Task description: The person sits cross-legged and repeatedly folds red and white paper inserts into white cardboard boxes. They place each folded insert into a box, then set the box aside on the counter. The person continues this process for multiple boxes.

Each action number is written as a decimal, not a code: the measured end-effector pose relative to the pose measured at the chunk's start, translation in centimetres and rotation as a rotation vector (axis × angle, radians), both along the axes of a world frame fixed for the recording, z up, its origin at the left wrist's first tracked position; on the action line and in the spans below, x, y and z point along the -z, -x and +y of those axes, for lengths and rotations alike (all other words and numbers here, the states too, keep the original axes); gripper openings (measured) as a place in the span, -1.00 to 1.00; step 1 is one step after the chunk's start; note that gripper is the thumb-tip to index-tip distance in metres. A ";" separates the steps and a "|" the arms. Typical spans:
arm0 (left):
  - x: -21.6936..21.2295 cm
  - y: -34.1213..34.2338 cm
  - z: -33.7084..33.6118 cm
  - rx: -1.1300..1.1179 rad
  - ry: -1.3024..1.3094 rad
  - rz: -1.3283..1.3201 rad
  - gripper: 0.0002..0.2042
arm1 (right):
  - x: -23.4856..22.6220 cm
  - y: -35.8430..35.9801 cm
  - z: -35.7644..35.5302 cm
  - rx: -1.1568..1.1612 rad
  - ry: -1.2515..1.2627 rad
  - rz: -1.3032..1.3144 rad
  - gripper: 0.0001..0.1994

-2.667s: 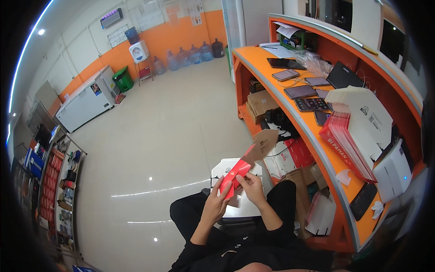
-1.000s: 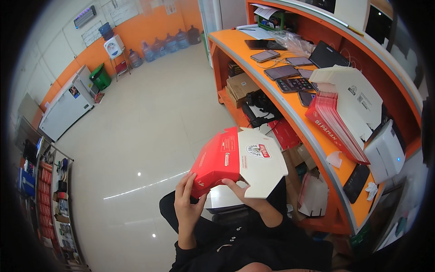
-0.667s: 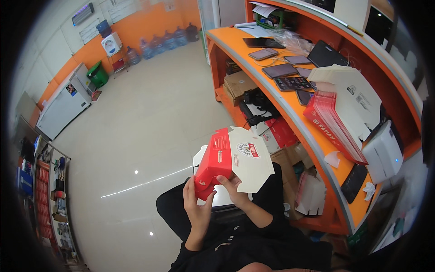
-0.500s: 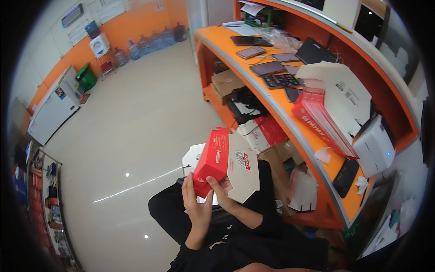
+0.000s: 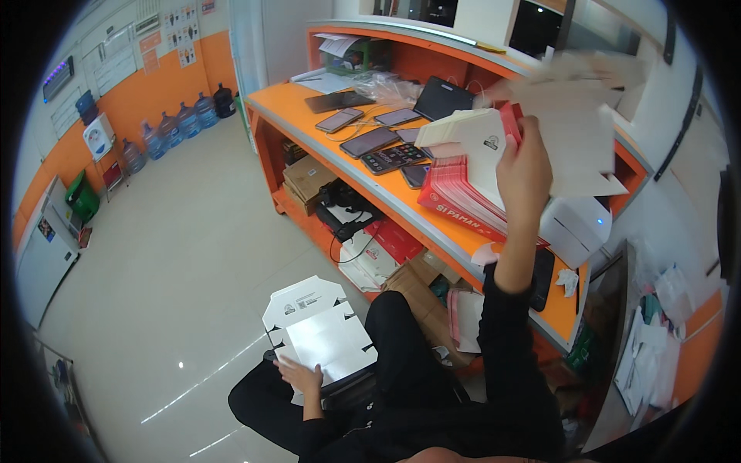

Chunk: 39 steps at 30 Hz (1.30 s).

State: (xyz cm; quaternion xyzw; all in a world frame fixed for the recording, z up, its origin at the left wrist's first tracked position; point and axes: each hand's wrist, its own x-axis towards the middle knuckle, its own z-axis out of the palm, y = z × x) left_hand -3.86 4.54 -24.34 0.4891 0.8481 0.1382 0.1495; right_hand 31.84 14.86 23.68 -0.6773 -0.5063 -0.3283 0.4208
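Observation:
My left hand lies on the near left edge of a white flat, unfolded carton sheet across my lap, its fingers spread. Up at the right, my right hand grips a white carton with a red edge. Motion smears the carton's far part, so its folds are hard to make out. Beneath and beside it, a stack of red and white cartons lies on the orange counter.
Several phones and a black tablet-like device lie on the counter. A white printer-like machine stands at its right end. Boxes and more cartons fill the shelf below. Water jugs line the far wall.
Both hands held a red and white carton over my lap; now it is gone from there. My right hand has moved up over the counter, my left down onto the sheet. The view has turned right.

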 end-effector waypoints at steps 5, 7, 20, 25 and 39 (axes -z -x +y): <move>3.8 1.6 -0.5 -0.094 0.302 -0.088 0.18 | 4.9 -9.7 8.6 0.080 0.853 0.127 -0.62; 4.7 1.9 -0.3 -0.105 0.348 -0.119 0.18 | 7.0 -8.6 10.3 -0.246 0.708 0.148 -0.49; 5.7 1.4 -1.2 -0.042 0.322 0.145 0.04 | 7.4 -4.3 -4.1 -0.319 0.144 0.471 -0.31; 5.2 1.4 -0.8 -0.049 0.287 0.033 0.06 | 14.5 -9.7 -15.1 0.493 0.340 0.445 -0.18; 6.3 1.8 0.0 -0.033 0.305 0.070 0.06 | 15.7 -12.5 -14.8 0.473 0.700 0.583 0.13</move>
